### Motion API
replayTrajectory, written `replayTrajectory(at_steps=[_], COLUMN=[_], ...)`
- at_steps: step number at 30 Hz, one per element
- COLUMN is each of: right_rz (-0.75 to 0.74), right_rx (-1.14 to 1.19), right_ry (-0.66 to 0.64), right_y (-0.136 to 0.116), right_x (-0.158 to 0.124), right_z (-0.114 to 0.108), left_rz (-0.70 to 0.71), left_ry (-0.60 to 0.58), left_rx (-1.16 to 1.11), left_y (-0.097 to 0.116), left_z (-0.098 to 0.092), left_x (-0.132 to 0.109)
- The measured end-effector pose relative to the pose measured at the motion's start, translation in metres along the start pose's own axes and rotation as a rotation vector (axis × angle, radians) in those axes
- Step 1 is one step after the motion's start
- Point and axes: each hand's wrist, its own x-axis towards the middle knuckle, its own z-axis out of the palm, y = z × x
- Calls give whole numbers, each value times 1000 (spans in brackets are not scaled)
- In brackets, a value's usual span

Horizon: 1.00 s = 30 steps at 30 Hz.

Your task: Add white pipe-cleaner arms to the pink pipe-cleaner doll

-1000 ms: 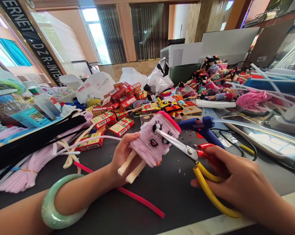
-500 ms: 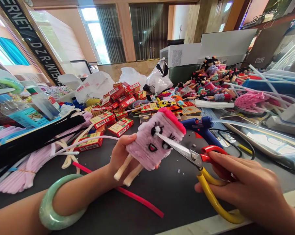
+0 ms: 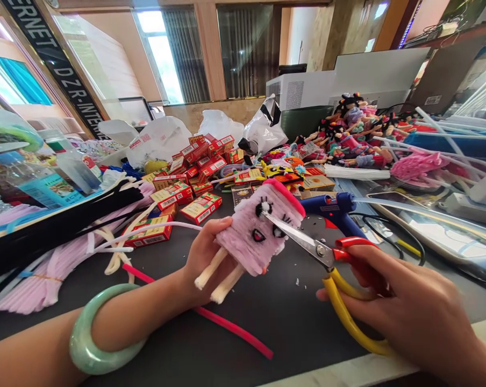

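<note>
My left hand (image 3: 211,258) grips a fuzzy lilac pipe-cleaner doll (image 3: 247,231) from behind, most of its fingers hidden. The doll is a flat square with a hot-pink top edge, black-lashed eyes, a small mouth and two cream legs. In my right hand (image 3: 412,306) is a pair of scissors (image 3: 321,252) with one red and one yellow handle. Their blades look closed, and the tips meet the white spot in the doll's left-hand eye. Below the doll, a hot-pink pipe cleaner (image 3: 237,328) lies across the dark tabletop (image 3: 307,333).
A blue glue gun (image 3: 327,207) lies behind the scissors, near a tablet-like tray (image 3: 424,231). Red boxes (image 3: 172,196) are heaped at centre left. Bundled lilac and black pipe cleaners (image 3: 45,269) lie at left. Small dolls (image 3: 356,129) pile up at back right.
The doll has turned slightly more upright in my left hand. The scissor tips stay at the same eye. The whole view has shifted a little.
</note>
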Motion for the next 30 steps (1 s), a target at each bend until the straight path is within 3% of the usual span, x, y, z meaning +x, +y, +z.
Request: replayTrajectory(at_steps=[14, 21, 30], right_rz=[-142, -114, -89], right_rx=[-49, -32, -6], right_ry=[-24, 7, -1], right_y=[0, -3, -6], right_x=[10, 14, 18], right_z=[-4, -5, -6], left_rz=[36, 63, 57], left_ry=[-15, 133, 219], left_rx=[-66, -78, -51], left_y=[-1, 2, 0], left_z=[1, 10, 14], left_x=[1, 2, 1])
